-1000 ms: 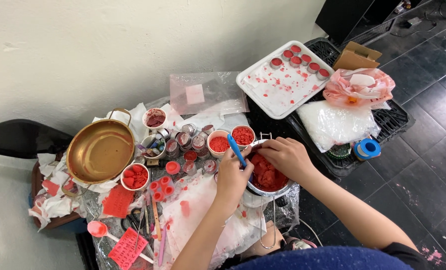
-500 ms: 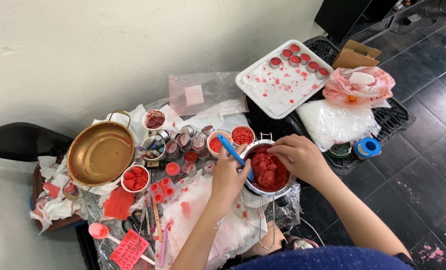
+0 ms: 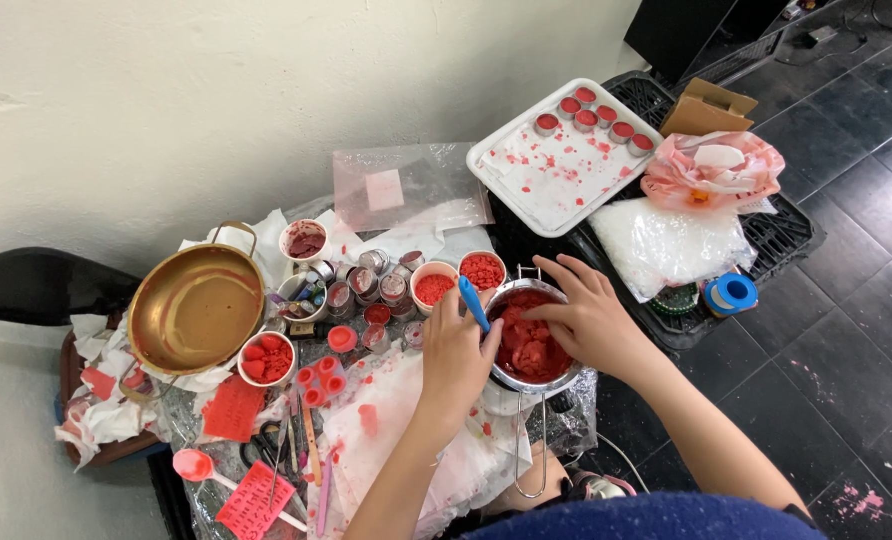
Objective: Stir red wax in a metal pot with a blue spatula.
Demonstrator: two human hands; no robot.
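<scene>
Red chunks of wax (image 3: 528, 345) fill a small steel pot (image 3: 532, 378) that sits between the two hands, its long wire handle (image 3: 544, 445) reaching back toward the person. The left hand (image 3: 456, 355) is closed around a blue-handled tool (image 3: 474, 303), whose handle slants up and away from the fist while its lower end dips into the pot at the near-left rim. The right hand (image 3: 591, 318) lies over the far-right rim of the pot with fingers spread and slightly curled; the fingertips touch the red pieces, and it grips nothing that can be made out.

Just beyond the left hand stand two small white cups of red bits (image 3: 461, 278), and to their left a cluster of little round tins (image 3: 366, 285). Further left of that hand rest a white bowl of red lumps (image 3: 266, 359) and a wide brass-coloured pan (image 3: 198, 310) with a loop handle. Under the left forearm the table is covered with stained white paper (image 3: 386, 420); near it lie a pink spoon (image 3: 198, 465) and a red mould sheet (image 3: 256, 500).

Well beyond the right hand a white tray (image 3: 536, 170) spattered red carries a row of filled tins (image 3: 591, 113) along its far edge. To the right of that hand lie a clear bag of white flakes (image 3: 666, 245), a crumpled pink bag (image 3: 716, 170) and a blue roll of tape (image 3: 731, 293), all on a black crate (image 3: 801, 240).
</scene>
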